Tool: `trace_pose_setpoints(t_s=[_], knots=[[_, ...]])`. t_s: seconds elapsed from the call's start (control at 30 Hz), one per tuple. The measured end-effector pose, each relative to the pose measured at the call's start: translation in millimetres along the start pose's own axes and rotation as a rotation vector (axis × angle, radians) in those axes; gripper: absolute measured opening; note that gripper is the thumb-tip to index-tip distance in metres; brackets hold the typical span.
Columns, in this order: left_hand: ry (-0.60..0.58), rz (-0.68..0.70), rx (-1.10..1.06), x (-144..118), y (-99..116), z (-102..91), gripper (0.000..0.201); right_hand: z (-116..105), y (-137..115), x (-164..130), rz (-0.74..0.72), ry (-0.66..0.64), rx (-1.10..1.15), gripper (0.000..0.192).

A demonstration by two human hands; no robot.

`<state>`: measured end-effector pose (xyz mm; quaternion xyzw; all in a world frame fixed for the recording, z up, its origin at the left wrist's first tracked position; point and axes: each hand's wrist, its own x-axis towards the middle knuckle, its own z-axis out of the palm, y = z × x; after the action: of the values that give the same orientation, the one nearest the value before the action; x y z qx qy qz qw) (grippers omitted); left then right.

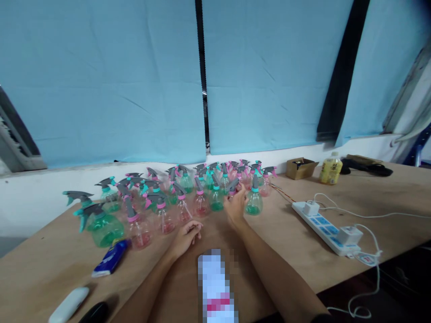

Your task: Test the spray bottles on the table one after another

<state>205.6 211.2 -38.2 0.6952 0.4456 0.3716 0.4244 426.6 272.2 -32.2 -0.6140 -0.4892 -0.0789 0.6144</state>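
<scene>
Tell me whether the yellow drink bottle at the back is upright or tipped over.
Upright: the yellow bottle stands on its base beside the cardboard box.

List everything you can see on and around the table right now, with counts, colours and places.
spray bottles: a few dozen, clear green and clear pink with grey triggers, clustered at the table's far left-centre
tube: one, blue, lying front left near the green bottles
white case: one, front-left edge
black object: one, beside the white case
power strip: one, white with blue, right side, two white chargers plugged in
cardboard box: one, brown, far right
drink bottle: one, yellow, next to the box
table: one, brown wood
curtains: light blue, behind the table
left hand: resting on the table near a pink bottle
right hand: reaching into the bottles, touching a trigger head
</scene>
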Motion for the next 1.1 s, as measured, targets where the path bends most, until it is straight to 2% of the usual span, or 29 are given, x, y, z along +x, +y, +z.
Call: trace_pose_setpoints(t_s=[0.1, 0.2, 0.3, 0.4, 0.5, 0.63, 0.7, 0.77, 0.93, 1.1], knots=[[0.0, -0.006, -0.009, 0, -1, -0.1, 0.038, -5, -12, -2, 0.053, -0.006, 0.049, 0.075], [-0.005, -0.007, -0.008, 1, -4, -0.4, 0.039, -8, -20, -4, 0.085, -0.076, 0.141, 0.063], [-0.013, -0.006, -0.004, 2, -7, -0.8, 0.037, -10, -27, -7, 0.076, -0.298, 0.337, 0.037], [-0.008, -0.006, -0.01, 3, -8, -1.2, 0.035, -8, -35, -9, 0.007, -0.546, 0.641, 0.029], [-0.001, -0.007, -0.011, 3, -8, -1.5, 0.033, -7, -43, -7, -0.026, -0.684, 0.853, 0.021], [-0.012, 0.0, -0.002, 4, -10, -1.8, 0.031, -11, -52, -2, 0.09, -0.986, 1.04, 0.023], [-0.02, 0.005, 0.002, 5, -13, -1.9, 0.031, -14, -53, -1, 0.13, -1.092, 1.088, 0.027], [-0.026, 0.008, 0.008, 6, -15, -2.0, 0.031, -15, -53, -1, 0.153, -1.119, 1.105, 0.026], [-0.027, -0.007, 0.008, 5, -16, -1.8, 0.03, -15, -50, -3, 0.192, -1.069, 1.117, 0.015], [-0.026, -0.008, 0.01, 4, -11, -1.2, 0.03, -12, -48, -3, 0.189, -1.088, 1.082, 0.015]])
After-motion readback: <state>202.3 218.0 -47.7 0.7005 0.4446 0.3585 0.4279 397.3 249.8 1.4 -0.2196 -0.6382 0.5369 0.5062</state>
